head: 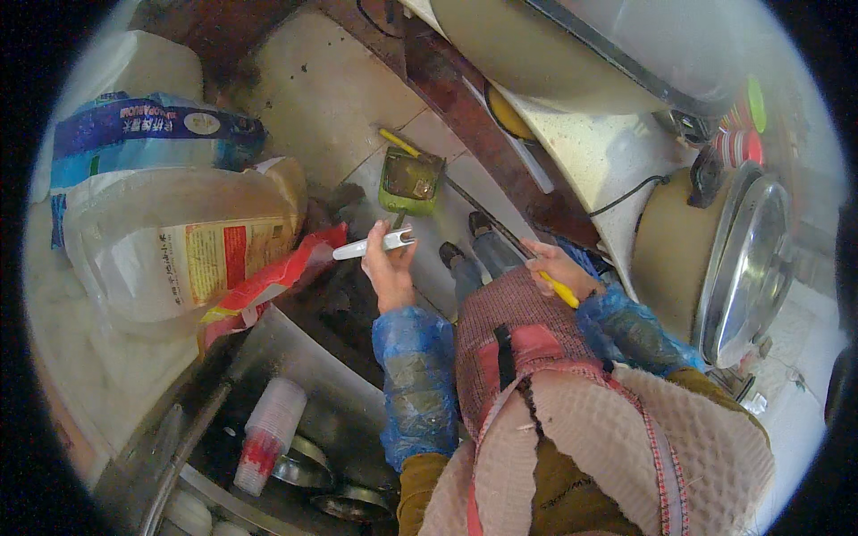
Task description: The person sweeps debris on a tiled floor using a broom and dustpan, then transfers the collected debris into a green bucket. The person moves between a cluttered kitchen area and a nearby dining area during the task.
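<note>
My left hand (391,271) is closed around the white handle (355,250) of a green dustpan (409,181), whose pan rests low near the tiled floor (315,87). Some debris seems to lie in the pan, too blurred to name. My right hand (562,270) grips the yellow-ended handle (560,289) of a long, dark-shafted broom. Its shaft slants down to a yellow head (400,143) at the pan's far edge. The broom's bristles cannot be made out. Both forearms wear blue plastic sleeve covers.
At left stand a large translucent plastic container (134,268), a blue-and-white package (161,137) and a red bag (281,268). Stacked plastic cups (275,409) and metal bowls (301,462) sit at lower left. A counter edge (570,174) and a lidded pot (670,254) are at right.
</note>
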Tool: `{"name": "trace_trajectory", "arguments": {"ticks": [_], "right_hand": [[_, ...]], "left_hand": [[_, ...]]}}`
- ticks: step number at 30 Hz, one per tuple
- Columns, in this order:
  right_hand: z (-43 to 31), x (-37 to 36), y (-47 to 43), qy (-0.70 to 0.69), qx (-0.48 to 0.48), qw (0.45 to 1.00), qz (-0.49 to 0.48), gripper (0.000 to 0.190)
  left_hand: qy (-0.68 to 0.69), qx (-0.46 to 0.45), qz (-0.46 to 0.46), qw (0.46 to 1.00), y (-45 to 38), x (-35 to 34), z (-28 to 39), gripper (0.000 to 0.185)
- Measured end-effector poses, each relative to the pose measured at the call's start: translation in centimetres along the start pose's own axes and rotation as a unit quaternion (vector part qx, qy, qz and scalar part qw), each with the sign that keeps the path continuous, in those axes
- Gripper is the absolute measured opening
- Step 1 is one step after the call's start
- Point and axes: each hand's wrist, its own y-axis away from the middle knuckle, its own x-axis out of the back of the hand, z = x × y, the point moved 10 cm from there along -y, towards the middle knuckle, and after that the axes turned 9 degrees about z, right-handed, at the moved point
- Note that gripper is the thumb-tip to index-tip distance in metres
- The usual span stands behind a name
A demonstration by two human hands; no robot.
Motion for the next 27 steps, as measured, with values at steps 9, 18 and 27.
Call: {"name": "trace_trajectory", "arguments": {"ticks": [9,18,27], "right_hand": [[2.0,-0.8,-6.1,0.146,0.072,0.985,0.053,0.07],[4.1,0.1,3.8,0.133,0.014,0.991,0.016,0.07],[4.9,3.2,12.2,0.139,0.039,0.989,0.025,0.065]], "left_hand": [[0.054,-0.007,-0.025,0.998,-1.0,-1.2,-0.2,0.03],[0.109,-0.001,-0.037,0.993,0.2,3.2,-2.0,0.031],[0.193,-0.024,-0.055,0.979,4.8,8.9,-5.7,0.032]]}}
